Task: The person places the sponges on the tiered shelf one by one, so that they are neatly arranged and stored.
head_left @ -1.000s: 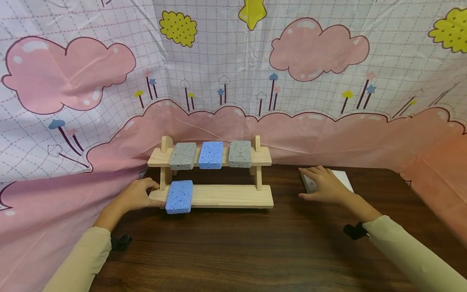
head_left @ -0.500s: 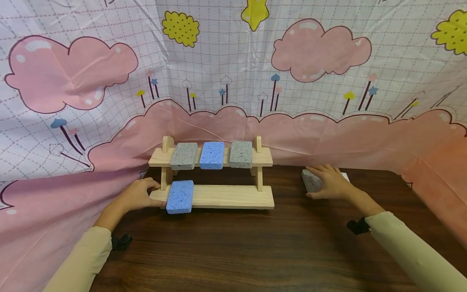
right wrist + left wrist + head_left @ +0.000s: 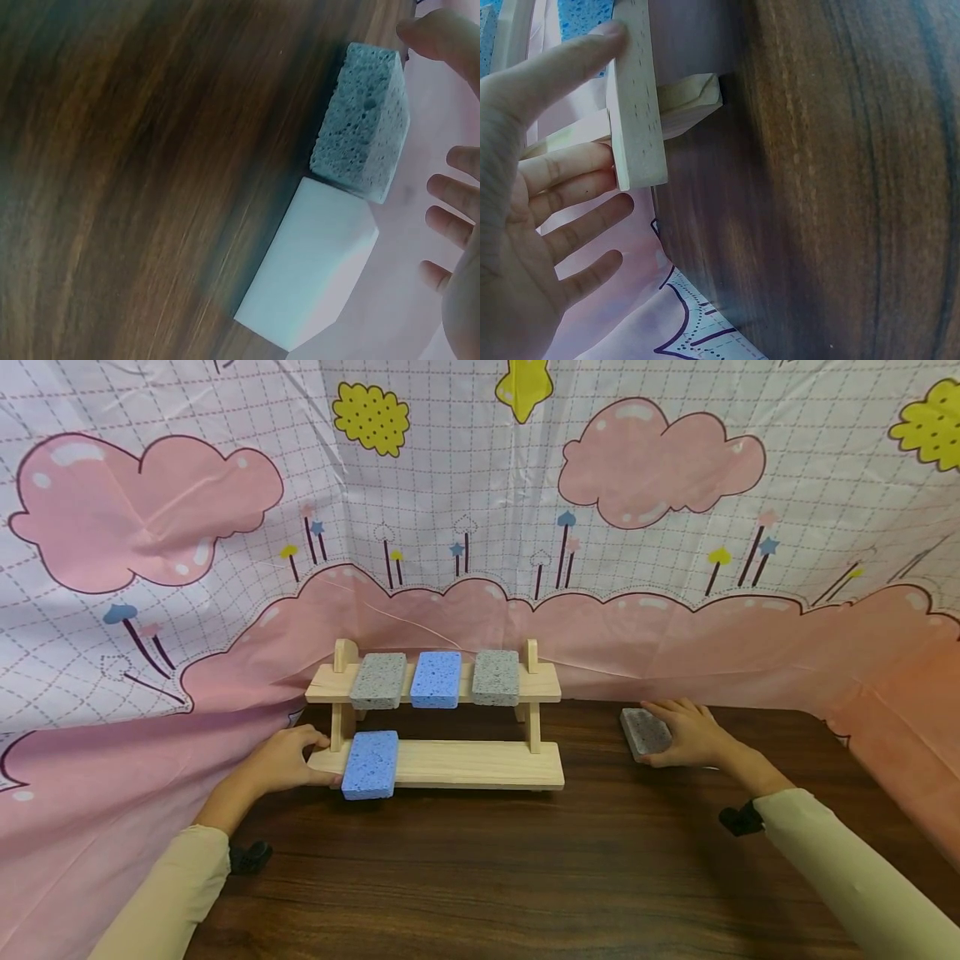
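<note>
My left hand (image 3: 283,760) grips the left end of the lower plank of a two-tier wooden shelf (image 3: 465,764). In the left wrist view the thumb (image 3: 592,46) lies on the plank beside a blue sponge, and the other fingers reach behind its end. That blue sponge (image 3: 371,766) leans on the lower tier. Over on the right, my right hand (image 3: 690,735) hovers with loosely spread fingers above a grey sponge (image 3: 643,732) lying on the table. A white block (image 3: 311,262) touches the grey sponge's end in the right wrist view; the hand mostly hides it in the head view.
On the upper tier rest a grey sponge (image 3: 378,680), a blue sponge (image 3: 436,679) and another grey sponge (image 3: 495,677). A printed pink-and-white cloth (image 3: 465,543) hangs behind the dark wooden table (image 3: 480,868).
My right hand has shifted to the right, uncovering more of the grey sponge and hiding more of the white block. My left hand stays on the shelf.
</note>
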{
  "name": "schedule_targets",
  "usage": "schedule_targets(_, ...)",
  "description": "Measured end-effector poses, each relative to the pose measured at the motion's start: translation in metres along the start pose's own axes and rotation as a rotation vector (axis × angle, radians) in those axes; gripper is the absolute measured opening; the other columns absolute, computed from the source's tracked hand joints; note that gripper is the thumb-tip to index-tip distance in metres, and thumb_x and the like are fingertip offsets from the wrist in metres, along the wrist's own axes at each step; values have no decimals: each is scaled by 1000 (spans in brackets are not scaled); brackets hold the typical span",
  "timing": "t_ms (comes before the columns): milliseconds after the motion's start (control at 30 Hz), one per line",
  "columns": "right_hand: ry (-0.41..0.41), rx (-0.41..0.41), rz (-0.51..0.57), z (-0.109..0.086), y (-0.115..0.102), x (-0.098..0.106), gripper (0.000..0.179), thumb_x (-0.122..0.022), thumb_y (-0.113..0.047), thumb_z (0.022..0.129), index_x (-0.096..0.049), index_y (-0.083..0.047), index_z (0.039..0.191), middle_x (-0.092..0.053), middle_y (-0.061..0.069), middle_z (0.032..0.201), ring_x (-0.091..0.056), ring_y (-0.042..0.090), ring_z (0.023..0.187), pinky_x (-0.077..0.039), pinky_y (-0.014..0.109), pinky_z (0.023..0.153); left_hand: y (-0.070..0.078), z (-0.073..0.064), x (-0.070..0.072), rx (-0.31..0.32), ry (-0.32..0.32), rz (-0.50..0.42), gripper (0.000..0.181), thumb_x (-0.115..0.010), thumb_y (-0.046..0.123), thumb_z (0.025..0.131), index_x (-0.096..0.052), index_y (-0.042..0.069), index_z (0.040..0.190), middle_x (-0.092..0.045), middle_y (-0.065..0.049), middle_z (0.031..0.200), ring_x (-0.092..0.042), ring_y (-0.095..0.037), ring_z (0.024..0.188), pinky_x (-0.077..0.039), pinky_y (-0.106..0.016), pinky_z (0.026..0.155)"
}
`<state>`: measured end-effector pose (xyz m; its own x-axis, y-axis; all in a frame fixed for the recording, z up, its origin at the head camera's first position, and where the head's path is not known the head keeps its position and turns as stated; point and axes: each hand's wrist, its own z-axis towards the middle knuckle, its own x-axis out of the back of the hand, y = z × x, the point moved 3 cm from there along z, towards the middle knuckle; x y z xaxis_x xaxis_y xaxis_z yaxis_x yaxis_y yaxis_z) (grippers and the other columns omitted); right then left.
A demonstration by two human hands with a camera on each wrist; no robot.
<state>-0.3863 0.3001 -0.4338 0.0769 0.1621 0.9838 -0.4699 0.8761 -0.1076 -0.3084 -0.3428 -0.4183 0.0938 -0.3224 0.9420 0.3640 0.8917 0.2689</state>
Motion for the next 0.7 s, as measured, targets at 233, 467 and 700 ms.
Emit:
schedule_targets(233, -20, -13, 13, 2, 6, -4, 107, -84, -59, 73, -42, -3, 154, -46, 27, 151, -40, 49, 134, -31, 74, 101, -2, 1, -2, 15, -13, -2, 74, -88, 61, 65, -75, 4, 111, -71, -11, 113, -65, -25, 95, -52, -42, 83)
schedule_targets(467, -52, -29, 14, 7, 10, -6, 108, -84, -58, 73, -41, -1, 153, -45, 29, 151, -39, 53, 134, -32, 75, 100, -1, 1, -1, 17, -15, 4, 75, -87, 61, 66, -75, 4, 112, -71, -12, 114, -66, -26, 97, -53, -43, 84)
schedule_targets(700, -96, -48, 29, 12, 13, -6, 111, -85, -59, 71, -41, 1, 153, -43, 31, 152, -37, 55, 134, -31, 77, 101, 0, 1, -1, 19, -14, 8, 74, -88, 61, 65, -75, 4, 110, -71, -12, 114, -67, -29, 100, -53, -47, 88)
